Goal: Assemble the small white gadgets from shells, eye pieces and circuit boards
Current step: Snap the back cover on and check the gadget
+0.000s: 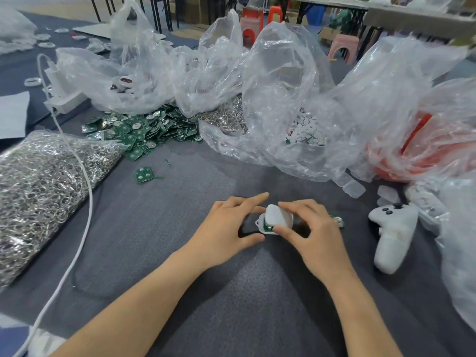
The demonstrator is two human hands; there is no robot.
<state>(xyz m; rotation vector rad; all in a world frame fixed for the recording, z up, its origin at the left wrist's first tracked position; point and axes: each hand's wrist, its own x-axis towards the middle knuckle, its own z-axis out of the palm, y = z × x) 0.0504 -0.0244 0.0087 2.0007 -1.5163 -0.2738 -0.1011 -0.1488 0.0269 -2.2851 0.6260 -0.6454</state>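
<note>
A clear plastic bag of silver metal rings (38, 191) lies far left with a white cable (86, 191) draped over it, and a heap of small green circuit boards (144, 130) lies behind on the grey cloth table (167, 253). At centre the left hand (229, 230), fingers fairly straight, touches a white bottom shell half (262, 226) lying on the table with a green board in it, while the right hand (311, 228) pinches a rounded white plastic top shell (275, 215), tilted over it, between thumb and fingers. Further right rests a white plastic game controller (391, 233)
</note>
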